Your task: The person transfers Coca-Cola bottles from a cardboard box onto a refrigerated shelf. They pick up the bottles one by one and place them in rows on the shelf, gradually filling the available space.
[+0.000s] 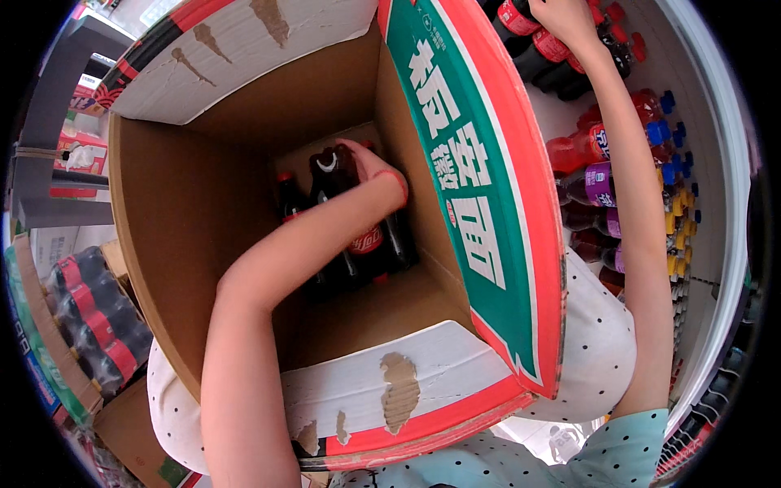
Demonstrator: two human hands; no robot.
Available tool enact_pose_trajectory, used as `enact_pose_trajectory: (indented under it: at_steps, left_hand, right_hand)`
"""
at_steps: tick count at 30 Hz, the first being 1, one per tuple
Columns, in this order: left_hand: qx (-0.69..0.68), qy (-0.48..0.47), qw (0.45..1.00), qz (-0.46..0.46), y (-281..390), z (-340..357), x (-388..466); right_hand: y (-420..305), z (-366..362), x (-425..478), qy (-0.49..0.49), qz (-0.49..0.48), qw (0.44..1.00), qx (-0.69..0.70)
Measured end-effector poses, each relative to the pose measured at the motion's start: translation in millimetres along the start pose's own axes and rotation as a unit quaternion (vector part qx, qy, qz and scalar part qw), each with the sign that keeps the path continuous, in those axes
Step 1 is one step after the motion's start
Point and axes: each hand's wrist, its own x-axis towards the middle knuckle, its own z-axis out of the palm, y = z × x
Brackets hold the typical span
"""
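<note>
A deep open cardboard carton (500,201) stands before me, with a group of dark cola bottles with red labels (366,241) at its bottom. Down inside it, my left hand (366,161) curls around the upper part of a dark cola bottle (326,171); my fingertips are partly hidden behind it. A red cord circles that wrist. My right hand (558,18) reaches to the top right, against cola bottles (543,46) lying on their sides in a white-walled shelf compartment. The frame's upper edge cuts off its fingers, so its grip is unclear.
Below the cola lie red soda bottles with blue caps (576,146) and purple-labelled bottles (595,183). A curved white edge (726,201) bounds the compartment. Shrink-wrapped dark bottles (97,317) and a brown carton (137,433) stand at left. The carton's torn white flaps (445,360) fold outward.
</note>
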Motion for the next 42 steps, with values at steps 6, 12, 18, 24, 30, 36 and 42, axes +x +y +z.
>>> enact_pose_trajectory:
  at_steps: [6, 12, 18, 24, 30, 36, 42]
  left_hand:
    - [0.048, 0.022, 0.996, -0.072, 41.8, 4.1, 3.9]
    - [-0.029, -0.004, 0.999, -0.026, 12.5, 11.3, 1.7]
    - [-0.174, -0.16, 0.965, 0.117, -68.8, 10.9, 17.2]
    - [-0.279, -0.407, 0.849, 0.188, -110.8, 27.1, 19.6]
    - [-0.31, -0.401, 0.854, 0.116, -116.6, 22.8, -5.1]
    - [-0.407, -0.374, 0.832, 0.044, -133.4, 24.7, -24.9]
    - [-0.624, -0.368, 0.688, 0.045, -126.6, 83.3, -9.9]
  right_hand:
    - [-2.3, 0.2, 0.3, 0.004, 0.002, 1.0, -0.001]
    - [-0.3, 2.0, 0.3, 0.013, 0.0, 1.0, -0.002]
    - [2.4, 3.2, 3.6, 0.034, -0.017, 0.999, 0.007]
    - [-1.0, 1.0, 6.1, 0.016, -0.002, 1.0, 0.002]
    - [0.8, 4.4, 5.3, 0.043, -0.019, 0.999, 0.002]
    - [1.6, 4.3, 5.2, 0.03, 0.005, 0.999, 0.016]
    - [2.1, 5.4, 3.9, 0.034, 0.002, 0.999, 0.018]
